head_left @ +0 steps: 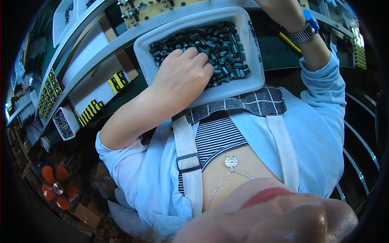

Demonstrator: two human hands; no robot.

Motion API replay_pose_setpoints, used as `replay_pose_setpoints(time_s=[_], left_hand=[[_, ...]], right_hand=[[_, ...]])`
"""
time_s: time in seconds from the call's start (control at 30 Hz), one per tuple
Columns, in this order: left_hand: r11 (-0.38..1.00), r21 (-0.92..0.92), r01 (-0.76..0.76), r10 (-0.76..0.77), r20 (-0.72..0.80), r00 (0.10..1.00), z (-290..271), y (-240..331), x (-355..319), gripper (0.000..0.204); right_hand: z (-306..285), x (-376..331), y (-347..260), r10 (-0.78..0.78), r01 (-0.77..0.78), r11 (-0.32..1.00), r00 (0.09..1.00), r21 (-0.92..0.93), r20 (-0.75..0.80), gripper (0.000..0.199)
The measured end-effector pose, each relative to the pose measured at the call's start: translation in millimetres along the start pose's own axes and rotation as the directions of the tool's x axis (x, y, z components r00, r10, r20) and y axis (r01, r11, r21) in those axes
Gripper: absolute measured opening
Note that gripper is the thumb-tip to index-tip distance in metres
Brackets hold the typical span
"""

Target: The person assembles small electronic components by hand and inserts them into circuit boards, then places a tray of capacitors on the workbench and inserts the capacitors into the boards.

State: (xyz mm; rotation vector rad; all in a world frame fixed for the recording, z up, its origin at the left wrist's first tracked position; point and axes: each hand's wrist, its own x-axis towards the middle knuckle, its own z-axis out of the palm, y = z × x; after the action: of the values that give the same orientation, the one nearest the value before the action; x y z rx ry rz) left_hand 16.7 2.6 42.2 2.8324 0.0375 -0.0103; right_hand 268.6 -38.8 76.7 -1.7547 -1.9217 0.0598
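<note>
Head camera: the left hand point(184, 73) bends into green cylindrical capacitors point(231, 52) within the white plastic tray point(241, 90), beyond its near left corner; the right hand point(281, 14) is cut off; I cannot tell either grip.

A dark green bench point(273, 50) fills the top, with pale metal rails point(126, 39) along it, bent by the lens. At lower left a fan point(58, 187) with orange blades stands out against the dim floor area, with cardboard boxes point(87, 215) below it and a pale plastic bag point(125, 216) nearby. On the right, curved pale strips point(356, 169) cross deep shadow. The light is cool and bluish, with a small bright glow point(7, 110) at the far left
</note>
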Motion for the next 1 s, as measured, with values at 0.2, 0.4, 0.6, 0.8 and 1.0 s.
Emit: replay_pose_setpoints(time_s=[0.2,0.4,0.6,0.8,1.0], left_hand=[[1.000,0.028,0.010,-0.010,0.007,1.000,-0.1,0.8,-1.7,0.018],[0.997,-0.076,-0.001,-0.004,-0.059,0.998,-7.2,1.2,-6.4,0.025],[0.970,-0.240,-0.048,0.018,-0.128,0.992,-9.6,-3.9,-5.8,0.030],[0.869,-0.492,0.047,-0.205,-0.273,0.940,-35.1,-34.6,-21.6,0.029],[0.649,-0.715,0.260,-0.633,-0.317,0.707,-51.8,-71.0,1.2,0.014]], right_hand=[[1.9,1.3,-3.6,-0.101,0.106,0.979,0.994,-0.175,0.038,0.010],[3.0,6.7,-7.6,-0.087,0.108,0.945,0.993,-0.307,0.080,0.012],[24.8,-5.5,41.7,-0.222,0.214,0.914,0.975,-0.344,0.014,0.013],[14.5,-1.2,-7.7,-0.192,0.299,0.853,0.942,0.428,-0.275,0.013],[28.1,-47.5,-48.7,-0.344,0.398,0.917,0.812,-0.016,0.472,0.022]])
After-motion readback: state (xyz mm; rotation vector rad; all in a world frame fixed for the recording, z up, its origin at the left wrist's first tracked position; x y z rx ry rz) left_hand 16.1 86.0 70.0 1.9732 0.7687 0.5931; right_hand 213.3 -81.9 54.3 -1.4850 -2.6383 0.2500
